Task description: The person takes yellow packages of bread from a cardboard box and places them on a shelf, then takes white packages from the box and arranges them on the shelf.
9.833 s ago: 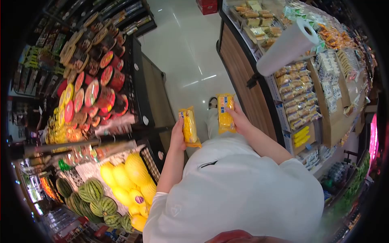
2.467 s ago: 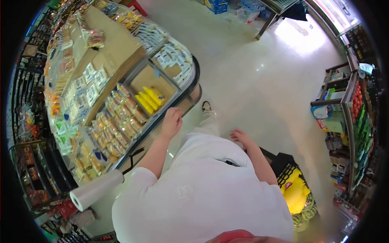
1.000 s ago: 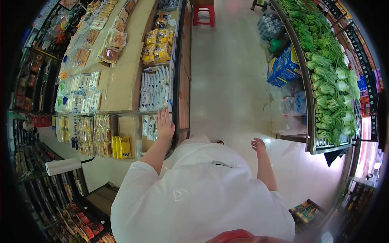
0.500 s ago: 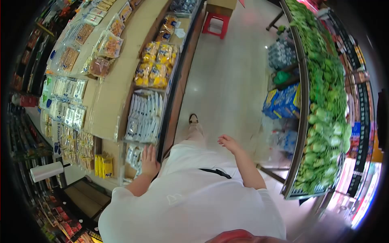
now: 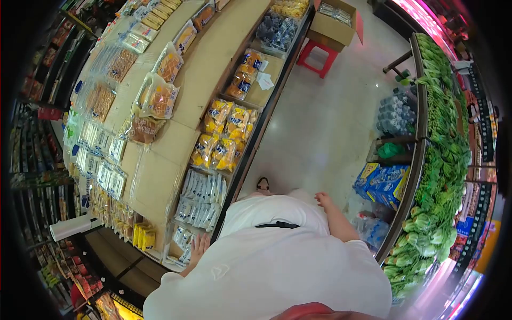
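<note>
My left hand (image 5: 199, 247), fingers spread and holding nothing, overlaps the near edge of the display shelf. Beside it lie small white-and-blue packets (image 5: 182, 242) in a bin, with more white packets (image 5: 202, 194) in the bin beyond. Farther along sit bread packs in yellow wrappers (image 5: 220, 136). My right hand (image 5: 323, 201) hangs over the floor at my side, fingers loosely bent and apart, with nothing in them. Nearest to it on the right is a blue carton pack (image 5: 381, 184) under the vegetable stand.
An aisle floor (image 5: 304, 128) runs ahead. A red stool (image 5: 318, 57) with an open cardboard box (image 5: 333, 26) stands at its far end. Leafy greens (image 5: 442, 144) fill the stand on the right, bottled water (image 5: 397, 114) below. Packaged pastries (image 5: 160, 96) line the upper left shelf.
I have moved forward along the aisle: shelf goods, stool and box have shifted down and to the right in view. Both hands still hang at my sides, empty.
</note>
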